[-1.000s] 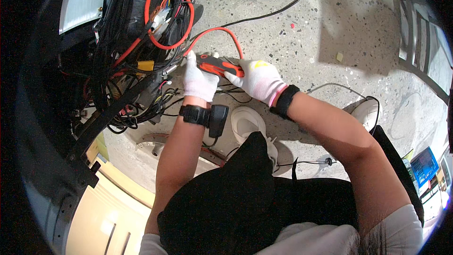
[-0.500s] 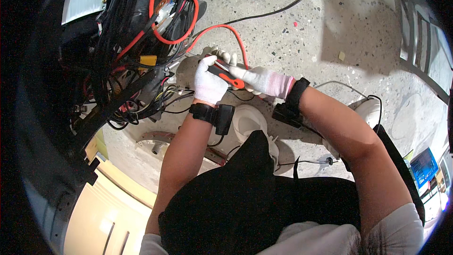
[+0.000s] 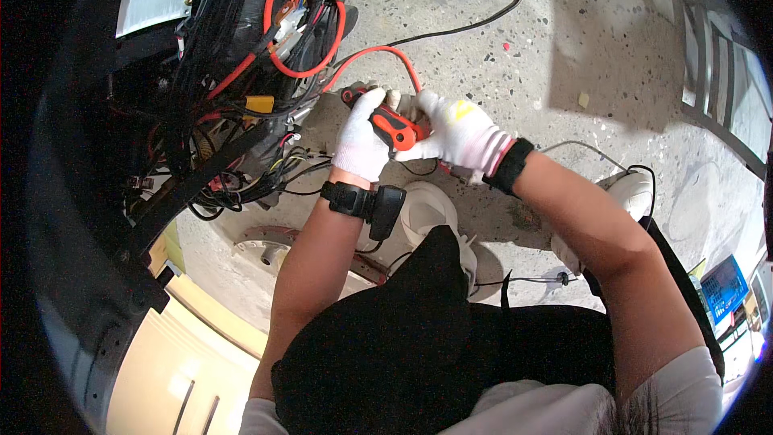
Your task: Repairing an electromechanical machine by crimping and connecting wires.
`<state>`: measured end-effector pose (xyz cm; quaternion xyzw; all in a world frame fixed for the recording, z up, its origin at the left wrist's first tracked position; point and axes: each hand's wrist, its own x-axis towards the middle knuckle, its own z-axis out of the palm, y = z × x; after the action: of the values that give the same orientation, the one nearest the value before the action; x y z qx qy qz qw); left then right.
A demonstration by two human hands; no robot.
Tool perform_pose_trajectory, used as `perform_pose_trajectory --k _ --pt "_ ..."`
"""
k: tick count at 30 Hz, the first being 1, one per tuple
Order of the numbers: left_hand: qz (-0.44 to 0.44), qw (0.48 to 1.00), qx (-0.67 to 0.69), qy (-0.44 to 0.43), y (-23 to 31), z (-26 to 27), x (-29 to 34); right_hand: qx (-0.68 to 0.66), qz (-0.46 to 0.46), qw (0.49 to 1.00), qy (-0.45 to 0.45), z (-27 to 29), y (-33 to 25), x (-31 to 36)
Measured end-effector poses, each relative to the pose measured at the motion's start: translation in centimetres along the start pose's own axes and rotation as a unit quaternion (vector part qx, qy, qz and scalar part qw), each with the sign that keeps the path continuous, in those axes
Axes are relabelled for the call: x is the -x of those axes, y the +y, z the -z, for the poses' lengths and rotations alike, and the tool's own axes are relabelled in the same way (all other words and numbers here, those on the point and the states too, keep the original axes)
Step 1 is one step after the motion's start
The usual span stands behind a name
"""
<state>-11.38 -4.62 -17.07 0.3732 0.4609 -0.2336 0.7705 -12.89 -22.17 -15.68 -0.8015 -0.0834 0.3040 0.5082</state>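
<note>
A red-and-black hand tool point(image 3: 394, 129) with a round dark pivot lies across my two gloved hands; its exact kind I cannot make out. My left hand point(image 3: 360, 141), in a white glove, is closed around its left part, the thumb along the top. On the tool's right end, my right hand point(image 3: 465, 130), also in a white glove, has thumb and fingers closed at either side; some fingers are hidden. A thick red cable point(image 3: 388, 49) curves down to just beyond the right fingertips.
Dense bundles of black wires point(image 3: 229, 32) and connectors fill the left side beside a dark frame. A black cable point(image 3: 475, 26) with a ring terminal lies on the speckled floor point(image 3: 483, 64). Below are my white shoe point(image 3: 427, 209) and a cream panel point(image 3: 181, 354).
The tool has turned over in my hands, now showing more of its red side and pivot. My right hand has rotated, bringing the back of the glove into view.
</note>
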Motion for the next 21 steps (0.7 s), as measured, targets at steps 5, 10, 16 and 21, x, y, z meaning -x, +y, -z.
perform_pose_trajectory --k 5,10,16,21 --pt "0.022 0.989 0.067 -0.127 0.3 -0.5 0.7 -0.309 -0.067 0.947 -0.058 -1.3 2.2 0.6" --pt "-0.035 0.988 0.073 -0.128 0.0 -0.6 1.1 -0.497 -0.188 0.837 -0.132 -3.8 1.6 1.1" --pt "-0.044 0.987 0.097 -0.124 -0.2 -0.1 1.6 -0.143 -0.139 0.979 0.036 -2.5 -0.1 0.0" --pt "-0.052 0.998 -0.001 -0.033 -0.9 0.0 0.8 0.262 0.022 0.960 0.097 -1.8 -1.4 -0.5"
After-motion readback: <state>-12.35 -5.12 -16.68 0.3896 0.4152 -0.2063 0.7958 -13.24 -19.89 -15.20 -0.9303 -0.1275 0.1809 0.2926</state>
